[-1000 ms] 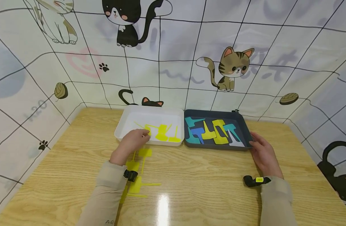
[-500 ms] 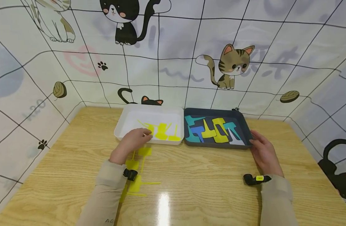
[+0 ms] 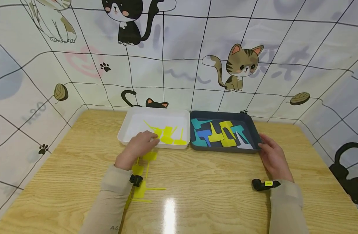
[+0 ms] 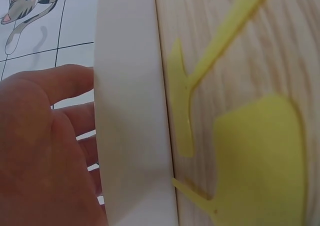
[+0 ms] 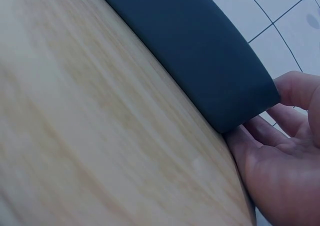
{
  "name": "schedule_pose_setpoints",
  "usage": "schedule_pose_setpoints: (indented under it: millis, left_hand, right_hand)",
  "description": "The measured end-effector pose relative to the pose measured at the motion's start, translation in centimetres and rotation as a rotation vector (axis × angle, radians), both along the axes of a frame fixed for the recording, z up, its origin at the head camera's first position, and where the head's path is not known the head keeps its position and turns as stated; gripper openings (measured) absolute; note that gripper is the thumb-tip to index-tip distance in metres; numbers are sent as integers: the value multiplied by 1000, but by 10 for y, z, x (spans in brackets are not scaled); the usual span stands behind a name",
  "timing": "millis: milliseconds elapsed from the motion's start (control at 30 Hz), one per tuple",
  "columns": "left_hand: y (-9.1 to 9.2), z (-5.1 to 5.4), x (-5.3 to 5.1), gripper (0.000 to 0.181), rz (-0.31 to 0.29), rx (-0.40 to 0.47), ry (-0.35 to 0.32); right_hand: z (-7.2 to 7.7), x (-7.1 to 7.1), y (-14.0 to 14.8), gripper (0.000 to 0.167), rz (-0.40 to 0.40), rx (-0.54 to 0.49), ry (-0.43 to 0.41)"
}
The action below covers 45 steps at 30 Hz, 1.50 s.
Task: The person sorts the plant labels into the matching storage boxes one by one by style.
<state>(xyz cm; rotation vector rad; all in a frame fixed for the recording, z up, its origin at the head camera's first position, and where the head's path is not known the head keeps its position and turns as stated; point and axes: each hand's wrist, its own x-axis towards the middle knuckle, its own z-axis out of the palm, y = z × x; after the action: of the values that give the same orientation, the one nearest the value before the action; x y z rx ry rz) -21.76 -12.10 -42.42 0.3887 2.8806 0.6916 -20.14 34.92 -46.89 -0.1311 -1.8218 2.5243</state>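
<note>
My left hand (image 3: 139,144) reaches over the front wall of a white tray (image 3: 174,146) and pinches a yellow T-shaped plant label (image 3: 158,131) inside it. In the left wrist view the tray wall hides the fingertips. Beside that label lie other yellow ones, including an upright-T label (image 3: 179,142) near the front right corner. My right hand (image 3: 274,157) holds the front right corner of a dark grey tray (image 3: 223,149), thumb at the rim and fingers against the outside. Teal, blue, yellow and white labels lie in this dark tray, among them a blue label (image 3: 204,133).
Several yellow labels (image 3: 149,156) lie on the wooden table (image 3: 202,188) below and beside the left forearm. The two trays stand side by side near the back edge, against a cat-printed cloth (image 3: 179,74). Cloth also rises at the left and right.
My left hand has shifted slightly right inside the white tray, and the yellow label at its fingers has moved right with it. The right hand keeps its place on the dark tray.
</note>
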Motion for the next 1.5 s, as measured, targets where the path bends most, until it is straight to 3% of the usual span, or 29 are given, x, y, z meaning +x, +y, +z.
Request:
schedule_pose_setpoints:
  millis: [533,800,1067,1233,1500]
  left_hand:
    - [3,1,1,42,41,-105,45]
    - [4,2,4,41,48,-104,38]
    - [1,6,4,41,34,-42,26]
    - [-3,15,7,41,23,9,44]
    - [-15,40,14,32,4,73,89]
  right_hand:
    - [4,-5,-2,55,10,-33,26]
    - [3,-5,-3,54,13,-37,24]
    - [2,-4,-3,54,-8,-14,9]
    - [1,-3,-3,55,-20,16,-5]
    - [2,-1,-2,55,-28,35,-30]
